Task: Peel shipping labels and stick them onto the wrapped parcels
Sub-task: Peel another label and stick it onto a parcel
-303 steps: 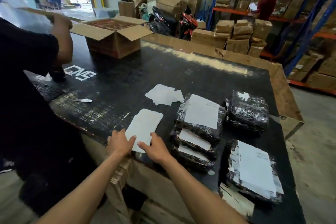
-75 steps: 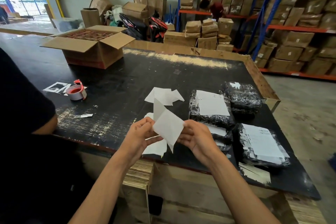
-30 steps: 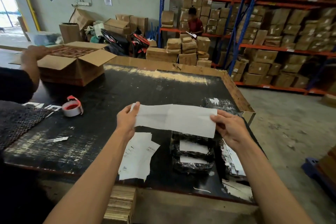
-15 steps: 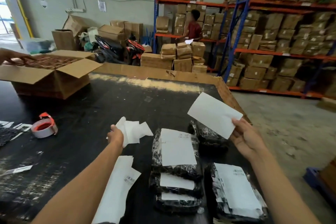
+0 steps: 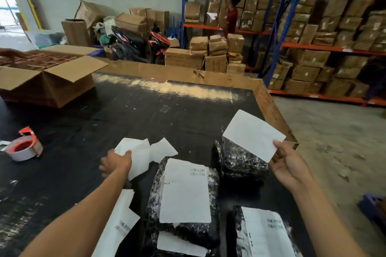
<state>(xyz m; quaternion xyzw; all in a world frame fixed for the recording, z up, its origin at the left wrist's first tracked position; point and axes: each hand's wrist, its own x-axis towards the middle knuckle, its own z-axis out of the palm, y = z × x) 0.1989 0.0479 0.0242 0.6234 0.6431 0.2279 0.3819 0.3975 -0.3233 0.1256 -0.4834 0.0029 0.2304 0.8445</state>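
My right hand (image 5: 289, 166) pinches a white peeled label (image 5: 252, 134) by its lower right corner and holds it in the air above an unlabelled black wrapped parcel (image 5: 241, 162). My left hand (image 5: 116, 162) rests on the pile of white backing papers (image 5: 144, 152) on the black table, fingers around one sheet. A stack of black parcels (image 5: 183, 200) with labels on top lies in front of me. Another labelled parcel (image 5: 263, 233) sits at the lower right. A sheet of printed labels (image 5: 117, 227) lies under my left forearm.
A roll of tape in a red dispenser (image 5: 23, 148) stands at the left. An open cardboard box (image 5: 48, 77) is at the far left, another person's hand at its rim. The table's wooden rim (image 5: 273, 108) runs along the right. Shelves of cartons and a person stand beyond.
Both hands peeled the label from its backing. My left hand has dropped to the backing pile with the backing sheet. My right hand still holds the label up over the far right parcel.
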